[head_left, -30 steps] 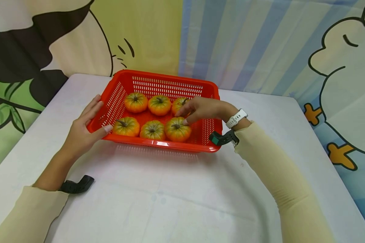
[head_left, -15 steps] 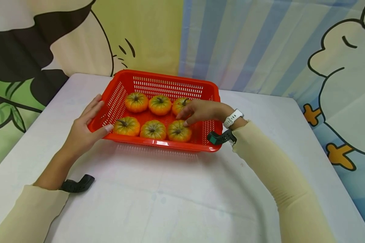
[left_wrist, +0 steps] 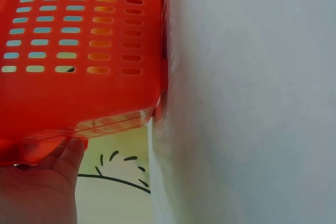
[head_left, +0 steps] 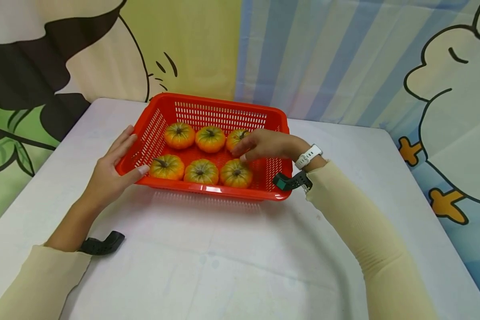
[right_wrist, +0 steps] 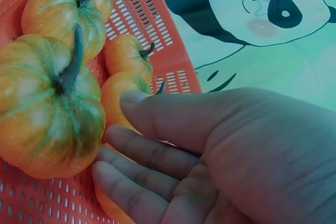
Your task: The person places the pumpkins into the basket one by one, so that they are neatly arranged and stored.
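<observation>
Several small orange pumpkins with green streaks sit in two rows in a red plastic basket (head_left: 220,190). In the head view my left hand (head_left: 108,173) rests at the basket's left corner, thumb along the front rim and straight fingers along the left rim. The left wrist view shows its fingers (left_wrist: 65,163) at the rim. My right hand (head_left: 272,144) reaches down inside the basket, over the front right pumpkin (head_left: 236,173), and partly covers the back right pumpkin (head_left: 234,137). Its fingertips are beside the near pumpkin (right_wrist: 50,108) in the right wrist view, with nothing between thumb and fingers.
The basket stands at the back of a white-covered table (head_left: 208,262), close to a cartoon-printed curtain (head_left: 304,58). A white watch (head_left: 309,156) and dark straps are on the wrists.
The front right pumpkin has shifted slightly right and down, and the right thumb has come off its top. The left hand and the basket stay put.
</observation>
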`<state>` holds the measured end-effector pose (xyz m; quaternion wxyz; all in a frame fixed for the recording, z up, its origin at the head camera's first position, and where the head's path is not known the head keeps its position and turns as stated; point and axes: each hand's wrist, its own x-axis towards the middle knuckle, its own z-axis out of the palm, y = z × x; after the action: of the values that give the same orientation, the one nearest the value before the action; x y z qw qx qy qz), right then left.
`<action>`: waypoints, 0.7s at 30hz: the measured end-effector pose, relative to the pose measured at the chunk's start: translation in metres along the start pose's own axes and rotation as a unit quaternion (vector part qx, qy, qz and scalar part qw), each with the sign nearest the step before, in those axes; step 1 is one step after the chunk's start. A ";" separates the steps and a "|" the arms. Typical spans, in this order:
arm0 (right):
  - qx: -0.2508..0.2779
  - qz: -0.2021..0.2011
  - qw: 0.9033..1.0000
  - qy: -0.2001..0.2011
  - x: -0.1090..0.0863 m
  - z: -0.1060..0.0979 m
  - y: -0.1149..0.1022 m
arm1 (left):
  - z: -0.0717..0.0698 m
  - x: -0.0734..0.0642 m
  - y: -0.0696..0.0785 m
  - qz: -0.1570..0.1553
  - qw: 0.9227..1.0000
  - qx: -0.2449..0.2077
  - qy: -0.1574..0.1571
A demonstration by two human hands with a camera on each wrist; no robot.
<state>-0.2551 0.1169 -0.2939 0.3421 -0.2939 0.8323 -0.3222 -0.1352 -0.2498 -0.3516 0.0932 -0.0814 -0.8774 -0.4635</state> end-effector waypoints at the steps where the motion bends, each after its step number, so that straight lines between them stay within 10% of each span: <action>1: 0.006 -0.001 1.000 0.001 -0.001 0.000 0.000 | 0.000 0.000 0.000 0.000 1.000 -0.001 0.000; 21: 0.106 -0.076 0.984 0.121 -0.050 -0.002 0.006 | -0.004 -0.005 -0.001 -0.006 1.000 0.003 0.008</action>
<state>-0.2283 0.1570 -0.2781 0.2422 -0.2773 0.8039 -0.4671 -0.1298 -0.2544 -0.3514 0.0976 -0.0723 -0.8783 -0.4624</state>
